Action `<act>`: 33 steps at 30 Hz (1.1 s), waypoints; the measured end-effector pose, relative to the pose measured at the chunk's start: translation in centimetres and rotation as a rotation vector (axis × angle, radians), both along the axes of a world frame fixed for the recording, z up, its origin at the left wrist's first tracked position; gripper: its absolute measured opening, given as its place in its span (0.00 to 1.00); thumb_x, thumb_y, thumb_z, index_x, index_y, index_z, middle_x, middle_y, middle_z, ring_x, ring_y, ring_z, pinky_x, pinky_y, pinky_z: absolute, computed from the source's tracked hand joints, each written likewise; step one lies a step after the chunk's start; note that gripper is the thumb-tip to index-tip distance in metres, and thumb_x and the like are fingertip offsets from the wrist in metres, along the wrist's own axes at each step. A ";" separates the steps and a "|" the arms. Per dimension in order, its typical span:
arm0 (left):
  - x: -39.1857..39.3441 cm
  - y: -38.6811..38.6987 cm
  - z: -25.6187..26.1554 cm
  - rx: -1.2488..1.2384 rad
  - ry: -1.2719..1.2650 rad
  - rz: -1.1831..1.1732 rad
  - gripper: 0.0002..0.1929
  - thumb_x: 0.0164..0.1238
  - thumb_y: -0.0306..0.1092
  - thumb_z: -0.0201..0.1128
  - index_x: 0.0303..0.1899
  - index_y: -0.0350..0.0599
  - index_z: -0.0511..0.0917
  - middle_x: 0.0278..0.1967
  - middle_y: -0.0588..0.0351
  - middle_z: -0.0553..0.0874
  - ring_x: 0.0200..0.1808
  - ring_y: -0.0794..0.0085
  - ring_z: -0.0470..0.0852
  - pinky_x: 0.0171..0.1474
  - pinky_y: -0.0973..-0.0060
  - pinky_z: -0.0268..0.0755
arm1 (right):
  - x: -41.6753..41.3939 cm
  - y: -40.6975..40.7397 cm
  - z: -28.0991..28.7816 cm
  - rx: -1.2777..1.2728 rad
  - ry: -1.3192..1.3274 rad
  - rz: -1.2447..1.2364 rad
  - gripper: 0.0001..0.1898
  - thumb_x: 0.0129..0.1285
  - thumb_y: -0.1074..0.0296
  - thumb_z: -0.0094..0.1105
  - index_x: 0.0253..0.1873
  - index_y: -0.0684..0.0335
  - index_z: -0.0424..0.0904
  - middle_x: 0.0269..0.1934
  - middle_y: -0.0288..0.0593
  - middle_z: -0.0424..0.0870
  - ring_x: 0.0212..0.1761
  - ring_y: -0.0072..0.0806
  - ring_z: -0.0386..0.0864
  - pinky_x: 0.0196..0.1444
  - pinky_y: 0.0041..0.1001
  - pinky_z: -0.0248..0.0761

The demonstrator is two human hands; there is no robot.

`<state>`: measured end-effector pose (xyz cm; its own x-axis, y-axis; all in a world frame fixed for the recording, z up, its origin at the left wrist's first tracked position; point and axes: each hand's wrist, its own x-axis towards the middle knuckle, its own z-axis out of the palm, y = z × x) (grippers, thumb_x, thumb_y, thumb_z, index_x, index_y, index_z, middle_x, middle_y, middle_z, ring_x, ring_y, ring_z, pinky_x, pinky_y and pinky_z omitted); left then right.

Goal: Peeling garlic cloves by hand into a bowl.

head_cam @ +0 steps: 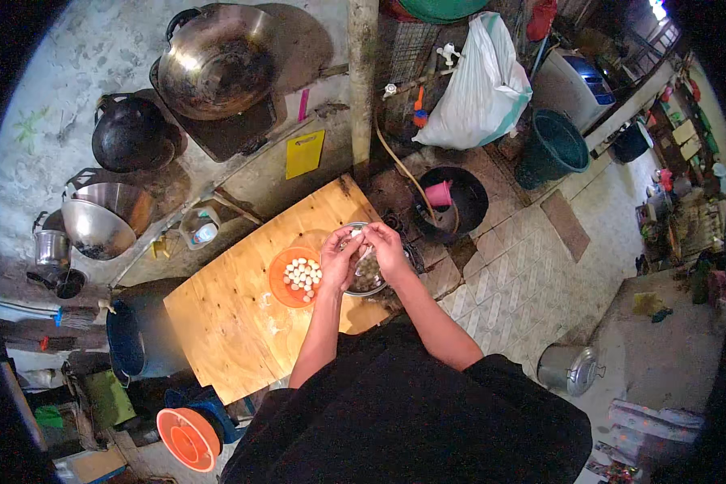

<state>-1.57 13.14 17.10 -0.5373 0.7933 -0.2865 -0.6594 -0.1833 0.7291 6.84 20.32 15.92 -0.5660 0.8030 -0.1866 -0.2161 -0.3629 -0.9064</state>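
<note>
Both my hands meet above a round metal bowl [366, 294] at the right end of a plywood table [236, 320]. The fingers of my left hand [337, 261] and my right hand [387, 254] pinch a small whitish piece [356, 232], which looks like a small egg and is mostly covered by the fingers. Under my hands, the metal bowl holds several small brownish rounded things [368, 275], perhaps unpeeled quail eggs. Just left of my left hand stands an orange plastic bowl [276, 289] with several small, pale, peeled-looking eggs [301, 273] in it.
Beyond the table is a concrete counter with a large wok [218, 66], a dark pan [130, 133] and metal bowls [100, 227]. A black basin [475, 199] with a pink dipper [438, 193] sits to the right. A white sack [478, 91] hangs above it.
</note>
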 end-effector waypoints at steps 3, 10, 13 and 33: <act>-0.3 -0.2 0.1 0.012 -0.048 -0.015 0.11 0.59 0.20 0.62 0.42 0.41 0.74 0.36 0.57 0.80 0.35 0.76 0.82 0.36 0.83 0.76 | 0.1 0.1 0.3 -0.049 0.021 0.036 0.06 0.65 0.70 0.51 0.39 0.65 0.76 0.30 0.32 0.78 0.31 0.15 0.72 0.36 0.18 0.66; -0.8 -0.2 -1.3 0.001 0.056 -0.042 0.09 0.62 0.23 0.60 0.43 0.40 0.76 0.37 0.56 0.82 0.36 0.77 0.82 0.36 0.85 0.75 | -0.2 0.2 0.7 0.062 -0.038 0.013 0.06 0.64 0.69 0.55 0.37 0.66 0.76 0.30 0.34 0.79 0.30 0.15 0.75 0.34 0.17 0.68; -0.8 -0.3 -0.9 0.006 0.007 -0.067 0.08 0.63 0.24 0.58 0.44 0.40 0.76 0.38 0.57 0.82 0.36 0.77 0.82 0.36 0.84 0.76 | -0.2 0.4 0.8 0.066 -0.038 0.023 0.07 0.64 0.69 0.55 0.37 0.66 0.76 0.30 0.33 0.79 0.30 0.15 0.75 0.33 0.16 0.68; -1.0 0.1 -0.7 -0.046 0.530 0.006 0.16 0.53 0.22 0.67 0.46 0.37 0.78 0.40 0.58 0.82 0.43 0.78 0.77 0.50 0.79 0.70 | 0.4 0.5 0.8 0.264 -0.062 0.015 0.06 0.63 0.71 0.56 0.39 0.67 0.77 0.32 0.34 0.80 0.31 0.14 0.75 0.32 0.17 0.67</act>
